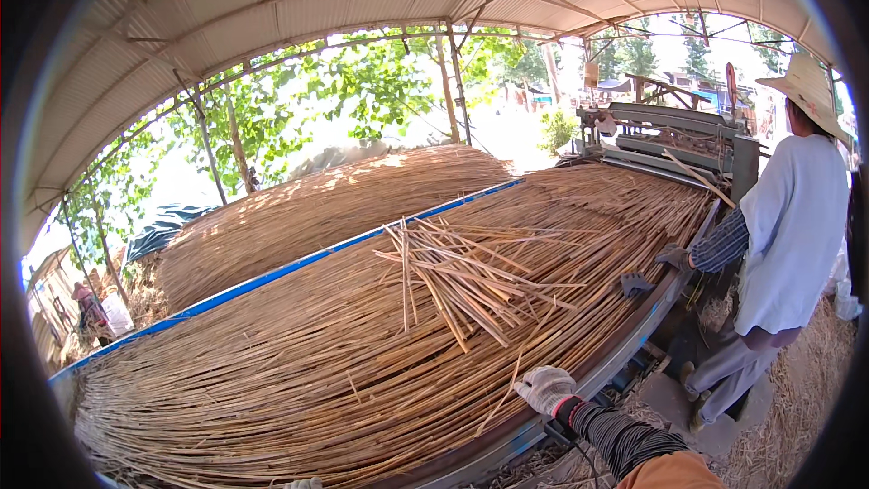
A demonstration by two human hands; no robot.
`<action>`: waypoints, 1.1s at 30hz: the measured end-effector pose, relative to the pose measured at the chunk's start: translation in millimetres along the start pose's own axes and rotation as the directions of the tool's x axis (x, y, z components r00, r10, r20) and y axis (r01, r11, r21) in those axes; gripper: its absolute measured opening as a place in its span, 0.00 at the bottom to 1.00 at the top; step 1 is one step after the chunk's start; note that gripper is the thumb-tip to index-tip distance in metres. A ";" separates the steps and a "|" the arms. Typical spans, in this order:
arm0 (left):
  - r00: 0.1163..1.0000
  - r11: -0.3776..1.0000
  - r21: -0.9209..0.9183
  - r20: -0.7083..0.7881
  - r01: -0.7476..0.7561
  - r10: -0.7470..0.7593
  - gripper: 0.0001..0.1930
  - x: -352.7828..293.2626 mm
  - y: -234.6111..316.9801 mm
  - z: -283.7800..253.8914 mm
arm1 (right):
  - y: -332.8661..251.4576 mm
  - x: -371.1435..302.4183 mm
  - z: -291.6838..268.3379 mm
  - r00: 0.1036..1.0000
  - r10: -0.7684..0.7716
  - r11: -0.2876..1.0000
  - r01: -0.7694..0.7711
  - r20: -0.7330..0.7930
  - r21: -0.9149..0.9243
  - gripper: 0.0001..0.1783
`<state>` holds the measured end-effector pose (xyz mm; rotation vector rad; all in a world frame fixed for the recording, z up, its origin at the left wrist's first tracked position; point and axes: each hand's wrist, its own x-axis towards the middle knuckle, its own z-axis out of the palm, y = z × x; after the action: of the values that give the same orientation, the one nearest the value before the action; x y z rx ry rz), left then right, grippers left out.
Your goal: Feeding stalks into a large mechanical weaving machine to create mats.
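Many reeds point(362, 344) lengthwise along table point(579, 380)

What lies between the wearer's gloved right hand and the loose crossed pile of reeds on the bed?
In the head view, only the flat layer of lengthwise reeds lies between the right hand and the crossed pile, with a few stray stalks.

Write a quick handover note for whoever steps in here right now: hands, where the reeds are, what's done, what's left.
Right hand: gloved, resting on the reed bed at the metal table edge, holding nothing.
Left hand: only a glove tip shows at the bottom edge; state unclear.
Done: long reeds lie spread in one even layer.
Left: a loose crossed pile of short reeds sits on top, unsorted.
A co-worker stands at the far right, gloved hand on the edge.
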<state>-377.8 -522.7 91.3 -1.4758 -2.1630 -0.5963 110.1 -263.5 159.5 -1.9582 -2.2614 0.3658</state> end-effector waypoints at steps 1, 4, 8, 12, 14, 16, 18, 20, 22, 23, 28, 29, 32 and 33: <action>0.997 0.999 0.006 0.069 0.046 -0.046 0.17 -0.7 -2.8 2.4 | 1.2 1.0 1.7 1.000 -0.007 1.000 0.007 0.003 0.009 0.30; 0.981 0.989 0.085 0.142 0.122 -0.134 0.19 0.7 2.9 12.2 | -6.4 1.1 -8.5 0.997 -0.001 0.999 0.005 0.073 -0.051 0.30; 0.946 0.941 0.230 0.154 0.247 -0.286 0.24 14.2 29.6 15.9 | -5.1 2.1 -9.5 0.997 0.026 0.999 -0.023 0.073 -0.046 0.29; 0.877 0.839 0.276 -0.032 0.469 -0.480 0.20 17.5 52.9 34.8 | -6.8 0.4 -10.5 0.999 0.014 0.999 -0.012 0.044 -0.049 0.29; 0.849 0.811 0.258 -0.083 0.524 -0.522 0.21 19.4 60.2 31.0 | -4.6 1.2 -8.7 0.999 0.003 0.998 0.000 0.052 -0.058 0.28; 0.840 0.811 0.223 -0.094 0.540 -0.534 0.21 20.9 66.6 23.5 | 0.8 2.9 -3.5 0.999 -0.030 0.998 0.031 0.014 -0.056 0.28; 0.827 0.807 0.184 -0.104 0.561 -0.552 0.20 25.8 77.2 17.8 | 4.9 1.1 -1.5 0.999 -0.038 0.998 0.038 -0.011 -0.053 0.28; 0.811 0.801 0.131 -0.146 0.584 -0.567 0.19 24.9 76.9 19.0 | 3.4 -0.3 -3.3 0.998 -0.055 0.997 0.054 -0.037 -0.051 0.28; 0.806 0.794 0.144 -0.145 0.591 -0.573 0.19 23.7 73.5 21.7 | -1.9 0.3 -8.8 1.000 -0.003 0.998 0.004 0.013 -0.056 0.27; 0.807 0.791 0.161 -0.154 0.590 -0.571 0.19 23.0 73.1 19.2 | -0.3 1.3 -4.7 1.000 -0.014 0.998 0.015 0.015 -0.059 0.27; 0.778 0.755 0.206 -0.057 0.623 -0.626 0.23 28.8 79.6 12.7 | 5.0 3.7 2.0 0.996 -0.083 0.995 0.080 -0.046 -0.057 0.27; 0.775 0.749 0.227 -0.038 0.622 -0.631 0.24 28.7 77.5 13.4 | 3.4 3.3 0.0 0.996 -0.084 0.995 0.081 -0.043 -0.059 0.27; 0.762 0.738 0.230 -0.025 0.634 -0.647 0.23 26.7 76.4 16.5 | 5.0 4.1 4.9 0.998 -0.058 0.998 0.057 -0.025 -0.040 0.28; 0.759 0.735 0.227 -0.027 0.638 -0.651 0.23 27.3 75.4 17.9 | 8.0 5.0 8.5 0.991 -0.091 0.996 0.089 -0.099 -0.031 0.27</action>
<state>-318.2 -466.8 100.3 -0.5883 -2.6822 -0.5022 114.8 -258.4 148.9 -1.8348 -2.2925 0.2237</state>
